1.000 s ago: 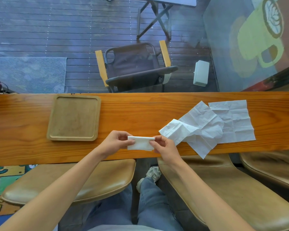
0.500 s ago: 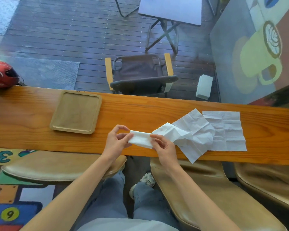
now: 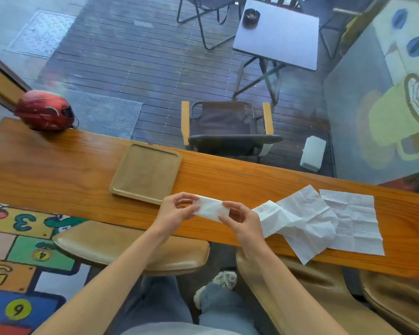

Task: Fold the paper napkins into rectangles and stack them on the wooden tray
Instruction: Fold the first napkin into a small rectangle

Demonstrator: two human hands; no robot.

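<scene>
A small folded white napkin (image 3: 211,208) hangs just above the wooden counter (image 3: 58,170), pinched at both ends. My left hand (image 3: 177,211) grips its left end and my right hand (image 3: 242,220) grips its right end. The wooden tray (image 3: 145,174) lies to the left of my hands with nothing on it. To the right, several unfolded and crumpled napkins (image 3: 307,218) lie overlapping on the counter, with one flat creased sheet (image 3: 353,221) at the far right.
A red helmet (image 3: 45,111) sits at the counter's far left. Tan stools (image 3: 131,247) stand under the near edge. Behind the window are a folding chair (image 3: 228,126), a small table (image 3: 276,35) and a white box (image 3: 312,153).
The view has tilted up and swung left, so the helmet now shows. Both hands have raised the folded napkin slightly and carried it closer to the tray.
</scene>
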